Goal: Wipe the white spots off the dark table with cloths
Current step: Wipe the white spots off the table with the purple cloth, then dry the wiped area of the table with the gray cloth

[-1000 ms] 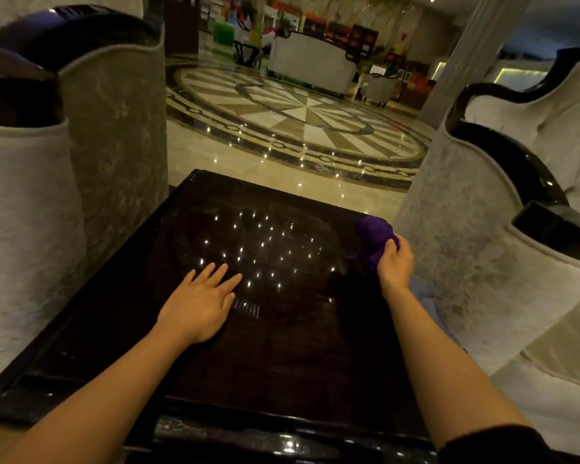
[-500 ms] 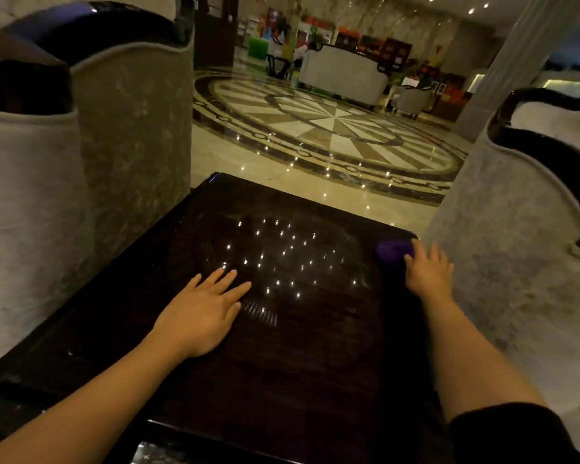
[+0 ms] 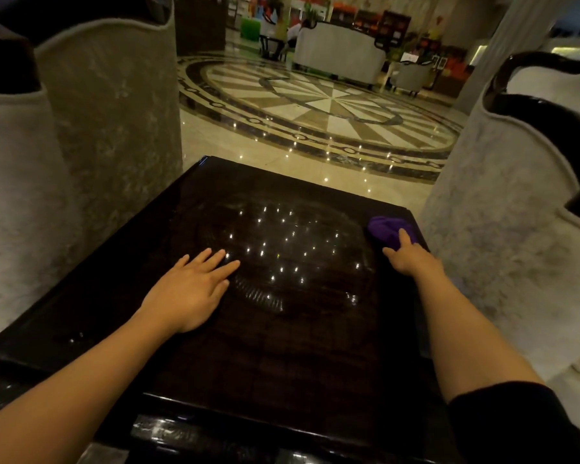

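Observation:
The dark glossy table fills the lower middle of the head view. Many small bright white spots show across its far half. A purple cloth lies bunched at the table's far right edge. My right hand presses down on the near side of the cloth, fingers on it. Flat on the table to the left of the spots rests my left hand, fingers spread and holding nothing.
Pale upholstered armchairs with dark trim stand close on the left and right of the table. Beyond the table's far edge lies a polished patterned floor, with a white sofa farther back.
My right hand lowered the purple cloth from a raised grip onto the table's far right edge and now presses it there. My left hand stayed flat in place.

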